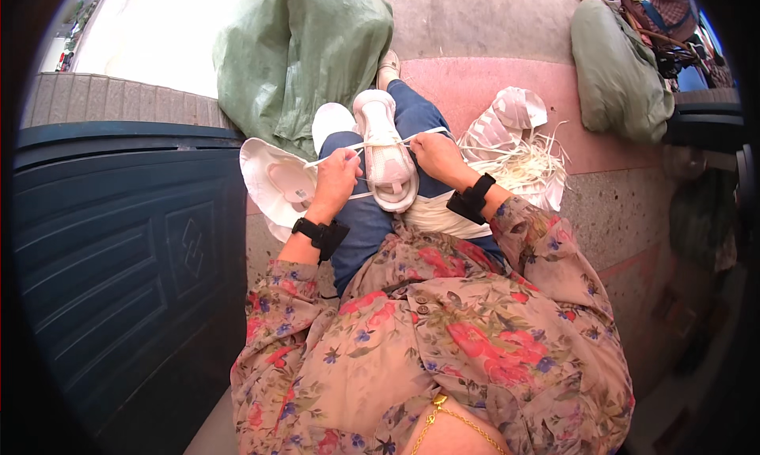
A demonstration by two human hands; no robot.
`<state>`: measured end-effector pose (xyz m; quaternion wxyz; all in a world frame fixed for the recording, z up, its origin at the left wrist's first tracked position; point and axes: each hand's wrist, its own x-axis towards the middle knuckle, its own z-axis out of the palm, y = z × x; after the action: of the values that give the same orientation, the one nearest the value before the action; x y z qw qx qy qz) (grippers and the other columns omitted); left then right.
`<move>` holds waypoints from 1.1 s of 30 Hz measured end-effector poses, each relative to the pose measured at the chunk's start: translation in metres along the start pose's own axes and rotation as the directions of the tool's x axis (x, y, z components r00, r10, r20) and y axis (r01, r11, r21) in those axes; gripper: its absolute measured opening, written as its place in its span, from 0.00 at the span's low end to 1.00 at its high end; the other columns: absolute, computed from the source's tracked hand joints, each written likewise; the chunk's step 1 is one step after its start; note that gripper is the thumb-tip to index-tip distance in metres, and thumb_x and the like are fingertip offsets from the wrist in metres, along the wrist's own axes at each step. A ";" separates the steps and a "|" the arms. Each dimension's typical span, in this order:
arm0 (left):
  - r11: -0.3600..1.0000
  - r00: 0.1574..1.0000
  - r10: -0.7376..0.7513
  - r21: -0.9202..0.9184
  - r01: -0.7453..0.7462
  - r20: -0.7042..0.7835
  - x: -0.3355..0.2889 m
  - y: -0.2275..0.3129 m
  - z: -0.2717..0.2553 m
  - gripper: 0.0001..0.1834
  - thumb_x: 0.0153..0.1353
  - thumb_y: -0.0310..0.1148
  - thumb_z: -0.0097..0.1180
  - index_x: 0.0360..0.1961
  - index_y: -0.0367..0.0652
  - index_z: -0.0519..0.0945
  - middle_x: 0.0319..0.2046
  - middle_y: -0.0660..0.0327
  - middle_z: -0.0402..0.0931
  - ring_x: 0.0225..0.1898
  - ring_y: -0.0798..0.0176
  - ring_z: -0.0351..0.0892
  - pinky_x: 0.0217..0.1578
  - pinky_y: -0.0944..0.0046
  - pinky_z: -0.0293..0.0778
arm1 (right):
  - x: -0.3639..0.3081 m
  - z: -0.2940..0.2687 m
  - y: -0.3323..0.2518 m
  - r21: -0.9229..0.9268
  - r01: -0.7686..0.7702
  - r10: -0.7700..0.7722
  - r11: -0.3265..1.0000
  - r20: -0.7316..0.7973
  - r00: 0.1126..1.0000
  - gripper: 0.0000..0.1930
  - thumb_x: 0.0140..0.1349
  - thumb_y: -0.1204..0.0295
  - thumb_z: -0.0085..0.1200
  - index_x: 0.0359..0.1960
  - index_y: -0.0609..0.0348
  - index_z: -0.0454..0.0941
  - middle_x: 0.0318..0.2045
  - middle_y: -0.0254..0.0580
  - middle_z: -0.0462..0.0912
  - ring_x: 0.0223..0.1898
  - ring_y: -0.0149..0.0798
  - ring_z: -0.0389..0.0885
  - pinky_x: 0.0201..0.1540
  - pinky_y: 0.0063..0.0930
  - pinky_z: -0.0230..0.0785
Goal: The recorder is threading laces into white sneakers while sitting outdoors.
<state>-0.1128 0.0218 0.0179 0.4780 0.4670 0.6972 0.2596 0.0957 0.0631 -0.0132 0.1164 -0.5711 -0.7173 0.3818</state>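
A white lace-up shoe (390,170) lies on my lap between my thighs, its heel end toward me. White shoelaces run out to both sides of it. My left hand (339,175), left of the shoe, is closed in a pinch on one lace. To the shoe's right, my right hand (438,156) pinches the other lace, which is stretched between shoe and fingers. A bundle of loose white laces (439,216) rests on my right thigh, partly under my right wrist. Another white shoe-like piece (332,123) sits by my left knee, partly hidden.
On the right, a pile of loose laces (529,164) lies on white and pinkish wrapping. A white bowl-shaped item (273,182) is left of my leg. Large green sacks (305,59) stand ahead and at the far right. A dark blue panelled door (127,273) flanks my left side.
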 end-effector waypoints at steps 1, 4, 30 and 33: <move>1.000 1.000 -0.003 0.000 0.003 -0.001 0.000 -0.001 0.000 0.09 0.55 0.29 0.49 0.33 0.36 0.78 0.19 0.62 0.75 0.18 0.76 0.69 0.22 0.73 0.67 | 0.001 0.002 -0.002 -0.054 -0.033 0.029 0.998 -0.065 0.997 0.12 0.56 0.66 0.43 0.28 0.61 0.75 0.24 0.51 0.77 0.30 0.52 0.76 0.34 0.41 0.66; 0.981 0.993 0.108 0.166 -0.098 -0.052 0.003 -0.008 -0.001 0.08 0.54 0.30 0.50 0.29 0.37 0.77 0.19 0.60 0.75 0.18 0.71 0.71 0.22 0.70 0.68 | 0.004 -0.003 -0.009 -0.097 0.033 -0.032 0.995 0.010 0.999 0.10 0.55 0.68 0.43 0.29 0.60 0.75 0.27 0.52 0.77 0.32 0.53 0.76 0.35 0.43 0.66; 0.443 0.868 0.496 0.862 -0.245 -0.008 -0.010 0.020 0.029 0.11 0.46 0.38 0.56 0.27 0.42 0.75 0.29 0.58 0.74 0.36 0.56 0.68 0.33 0.55 0.62 | -0.011 -0.003 -0.022 -0.404 0.221 -0.294 0.887 -0.125 0.948 0.11 0.50 0.62 0.53 0.24 0.57 0.77 0.27 0.41 0.73 0.35 0.42 0.70 0.38 0.37 0.58; 0.610 0.915 0.400 0.762 -0.217 -0.059 -0.005 0.003 0.024 0.07 0.46 0.33 0.53 0.26 0.42 0.75 0.29 0.58 0.74 0.37 0.54 0.68 0.32 0.53 0.65 | -0.004 -0.002 -0.015 -0.284 0.196 -0.218 0.939 -0.047 0.975 0.12 0.52 0.62 0.51 0.25 0.58 0.77 0.29 0.43 0.74 0.37 0.45 0.70 0.38 0.41 0.59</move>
<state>-0.0894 0.0165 0.0121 0.1124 0.7016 0.6987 0.0832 0.0873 0.0595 -0.0010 0.1026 -0.5176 -0.8146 0.2406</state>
